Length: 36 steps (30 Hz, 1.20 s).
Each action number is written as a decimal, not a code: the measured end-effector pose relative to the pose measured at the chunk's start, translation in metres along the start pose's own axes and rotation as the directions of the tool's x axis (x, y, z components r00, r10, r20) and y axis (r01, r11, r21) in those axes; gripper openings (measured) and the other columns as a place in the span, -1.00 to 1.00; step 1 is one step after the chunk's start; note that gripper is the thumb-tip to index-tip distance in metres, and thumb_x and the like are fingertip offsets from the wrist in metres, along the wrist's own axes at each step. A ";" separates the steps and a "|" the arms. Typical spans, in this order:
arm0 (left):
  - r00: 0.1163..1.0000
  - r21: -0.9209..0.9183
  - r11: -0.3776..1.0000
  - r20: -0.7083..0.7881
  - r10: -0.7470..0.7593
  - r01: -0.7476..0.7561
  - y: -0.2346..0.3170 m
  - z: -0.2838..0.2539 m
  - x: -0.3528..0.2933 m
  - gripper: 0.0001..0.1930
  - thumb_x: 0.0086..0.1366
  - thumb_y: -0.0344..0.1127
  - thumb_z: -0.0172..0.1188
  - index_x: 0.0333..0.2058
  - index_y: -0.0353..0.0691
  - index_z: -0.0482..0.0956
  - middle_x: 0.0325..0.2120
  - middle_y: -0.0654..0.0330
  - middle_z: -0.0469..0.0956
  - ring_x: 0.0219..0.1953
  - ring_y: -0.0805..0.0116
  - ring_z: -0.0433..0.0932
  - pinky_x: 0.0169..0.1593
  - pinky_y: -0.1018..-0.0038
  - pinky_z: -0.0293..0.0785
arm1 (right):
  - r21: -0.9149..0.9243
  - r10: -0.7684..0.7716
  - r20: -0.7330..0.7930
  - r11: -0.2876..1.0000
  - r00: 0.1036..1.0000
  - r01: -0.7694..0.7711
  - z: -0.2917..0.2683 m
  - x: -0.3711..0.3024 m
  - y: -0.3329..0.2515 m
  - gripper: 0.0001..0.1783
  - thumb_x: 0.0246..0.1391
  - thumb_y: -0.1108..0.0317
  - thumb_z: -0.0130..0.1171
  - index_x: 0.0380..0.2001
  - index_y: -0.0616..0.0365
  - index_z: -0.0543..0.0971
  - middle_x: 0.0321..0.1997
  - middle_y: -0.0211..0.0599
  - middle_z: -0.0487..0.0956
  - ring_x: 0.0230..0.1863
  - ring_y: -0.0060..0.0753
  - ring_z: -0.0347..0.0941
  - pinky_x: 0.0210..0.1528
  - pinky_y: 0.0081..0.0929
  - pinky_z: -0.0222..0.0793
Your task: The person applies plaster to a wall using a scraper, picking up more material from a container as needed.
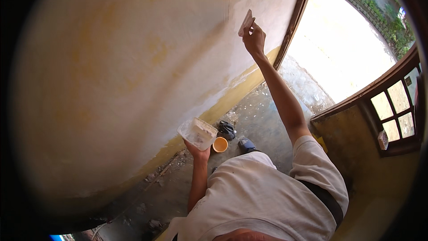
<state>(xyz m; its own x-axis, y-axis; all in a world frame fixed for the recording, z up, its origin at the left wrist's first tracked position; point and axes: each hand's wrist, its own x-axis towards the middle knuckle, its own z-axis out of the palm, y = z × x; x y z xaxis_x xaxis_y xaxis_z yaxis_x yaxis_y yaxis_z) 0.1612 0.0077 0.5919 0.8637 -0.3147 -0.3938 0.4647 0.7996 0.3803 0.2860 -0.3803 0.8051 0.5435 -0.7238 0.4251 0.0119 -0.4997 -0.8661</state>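
Note:
My right hand (254,42) is raised at the end of a stretched arm, its fingers closed on a flat, pale filling knife (245,22) with a straight edge. The blade is at or close to the wall (178,31), which is coated in whitish filler with yellow patches; I cannot tell if they touch. Lower down, my left hand (199,152) grips a clear plastic tub (207,142) from beneath. White paste smears the tub's inside, and a pale block-like lump or flat piece lies in it.
On the floor by the wall stand an orange-rimmed bowl (220,144) and a black bag-like object (227,130). My shoe (246,144) is beside them. White debris (240,111) dots the floor. A brown door frame (292,22) borders the bright doorway on the right, with a paned window (394,107) beyond.

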 end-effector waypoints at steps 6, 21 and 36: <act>0.998 -0.013 0.999 0.057 -0.031 0.032 0.017 -0.012 -0.006 -0.41 0.42 0.26 -0.07 0.23 0.03 0.42 0.17 0.24 0.48 0.23 0.12 0.44 0.28 -0.04 0.36 | -0.214 -0.412 -0.259 0.907 0.874 0.364 0.109 -0.041 -0.106 -0.52 0.11 0.30 0.20 0.07 0.34 0.57 -0.05 0.09 0.56 -0.12 0.09 0.56 -0.09 -0.07 0.50; 0.999 -0.028 0.999 0.027 -0.022 0.023 0.058 -0.048 -0.009 -0.40 0.41 0.26 -0.07 0.23 0.03 0.43 0.18 0.23 0.48 0.23 0.11 0.44 0.28 -0.06 0.36 | -0.028 -0.019 -0.297 1.000 0.955 0.011 0.083 -0.040 -0.031 -0.60 0.17 0.34 0.15 0.05 0.26 0.60 -0.15 0.01 0.64 -0.17 0.04 0.62 -0.11 -0.11 0.53; 0.998 -0.059 0.998 0.058 0.022 -0.018 0.055 -0.028 -0.001 -0.45 0.43 0.21 -0.05 0.21 0.03 0.45 0.15 0.23 0.51 0.22 0.10 0.46 0.29 -0.04 0.38 | 0.014 -0.163 -0.349 0.984 0.923 0.179 0.086 -0.121 0.003 -0.58 0.21 0.46 0.12 0.14 0.23 0.56 0.00 -0.01 0.66 -0.16 -0.02 0.66 -0.16 -0.25 0.57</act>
<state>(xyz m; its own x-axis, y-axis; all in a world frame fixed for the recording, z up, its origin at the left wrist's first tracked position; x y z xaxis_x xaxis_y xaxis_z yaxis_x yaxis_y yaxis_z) 0.1802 0.0671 0.5897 0.8835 -0.3265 -0.3359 0.4364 0.8343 0.3369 0.2924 -0.2533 0.7283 0.2067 -0.7524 0.6254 0.1204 -0.6148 -0.7795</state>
